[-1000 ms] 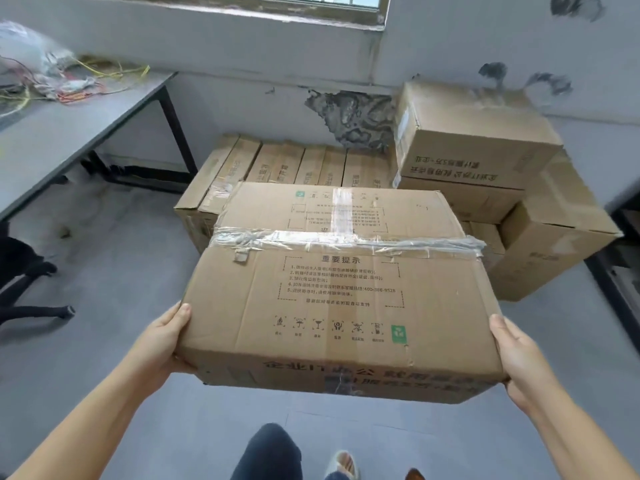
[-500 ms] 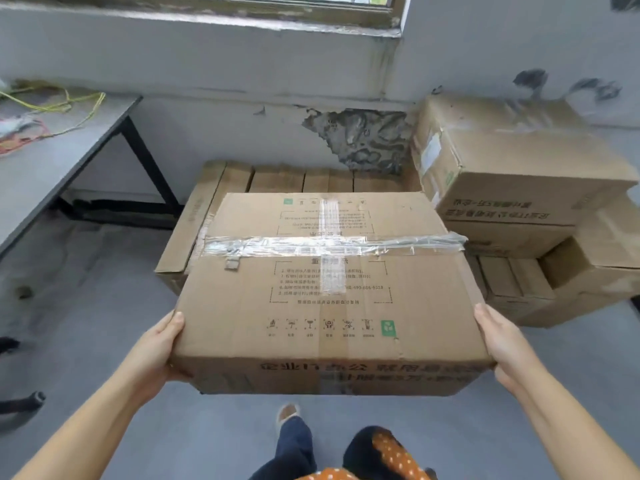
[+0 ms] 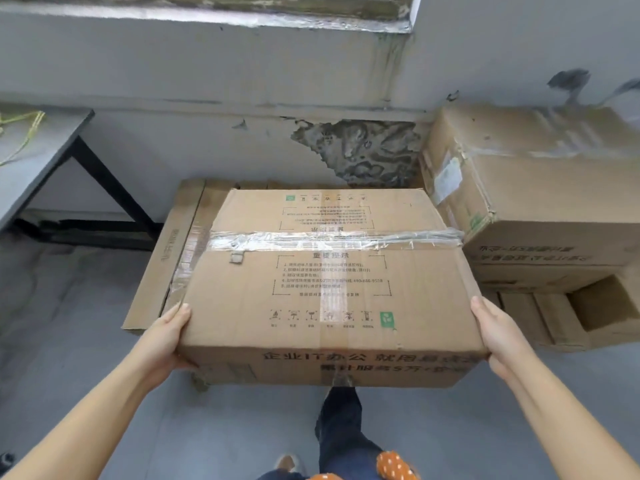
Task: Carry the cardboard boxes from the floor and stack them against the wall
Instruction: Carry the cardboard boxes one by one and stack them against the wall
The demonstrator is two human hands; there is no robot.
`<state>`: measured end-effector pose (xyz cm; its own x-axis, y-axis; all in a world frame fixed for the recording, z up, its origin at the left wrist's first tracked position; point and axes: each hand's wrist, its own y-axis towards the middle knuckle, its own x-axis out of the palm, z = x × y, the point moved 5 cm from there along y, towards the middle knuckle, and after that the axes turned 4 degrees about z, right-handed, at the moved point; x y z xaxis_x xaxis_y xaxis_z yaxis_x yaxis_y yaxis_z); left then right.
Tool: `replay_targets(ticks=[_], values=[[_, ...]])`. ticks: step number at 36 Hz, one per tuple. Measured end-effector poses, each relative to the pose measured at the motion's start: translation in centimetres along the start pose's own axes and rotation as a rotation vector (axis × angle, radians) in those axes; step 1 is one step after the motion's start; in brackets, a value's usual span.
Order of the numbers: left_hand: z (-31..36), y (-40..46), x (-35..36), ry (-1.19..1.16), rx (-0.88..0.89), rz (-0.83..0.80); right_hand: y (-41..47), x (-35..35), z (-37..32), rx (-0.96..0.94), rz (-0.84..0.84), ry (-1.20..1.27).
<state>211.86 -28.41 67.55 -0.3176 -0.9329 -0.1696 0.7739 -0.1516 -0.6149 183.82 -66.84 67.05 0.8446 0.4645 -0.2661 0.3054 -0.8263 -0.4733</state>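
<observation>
I hold a large taped cardboard box (image 3: pixel 329 289) with printed text out in front of me, above the floor. My left hand (image 3: pixel 162 341) grips its near left corner, thumb along the edge and fingers hidden beneath. My right hand (image 3: pixel 502 337) grips the near right corner the same way. The far half of the box hangs over a low row of cardboard boxes (image 3: pixel 173 251) that stands against the wall. Whether it touches them I cannot tell.
A stack of cardboard boxes (image 3: pixel 540 209) rises at the right against the wall, with an open-ended box (image 3: pixel 606 306) low beside it. A grey table (image 3: pixel 31 161) with wires stands at the left. My leg (image 3: pixel 339 434) is below the box.
I have stepped closer to the wall. The carried box has moved forward over the low row of boxes. Both hands keep the same hold.
</observation>
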Motion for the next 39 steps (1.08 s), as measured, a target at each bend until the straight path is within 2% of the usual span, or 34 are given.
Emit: replay_targets(ticks=[7,13,18,21,24,27,31,35,39], values=[[3.7,8.0,4.6,-0.035,-0.034,0.077,10.1,4.2,-3.6,-0.009,-0.025,-0.087],[4.5,16.5,8.5,-0.053,0.018,0.142,17.6,7.6,-2.6,0.019,-0.007,-0.169],[0.5,22.3,11.0,-0.039,-0.07,0.208,22.1,10.3,1.9,0.11,0.024,-0.246],[-3.0,23.8,11.5,-0.039,-0.154,0.187,22.4,10.9,5.0,0.203,0.062,-0.25],[-3.7,24.3,11.7,-0.02,-0.154,0.196,22.6,11.0,6.1,0.254,0.18,-0.184],[-3.7,24.2,11.0,-0.001,-0.232,0.19,21.8,10.7,7.1,0.384,0.31,-0.056],[-3.2,24.8,11.1,-0.038,-0.304,0.121,20.3,12.3,8.5,0.681,0.324,0.369],[-1.6,25.7,12.6,-0.043,-0.255,0.072,21.2,12.6,7.7,0.685,0.289,0.524],[-0.4,27.1,15.0,-0.043,-0.233,0.037,23.1,11.6,6.6,0.656,0.325,0.54]])
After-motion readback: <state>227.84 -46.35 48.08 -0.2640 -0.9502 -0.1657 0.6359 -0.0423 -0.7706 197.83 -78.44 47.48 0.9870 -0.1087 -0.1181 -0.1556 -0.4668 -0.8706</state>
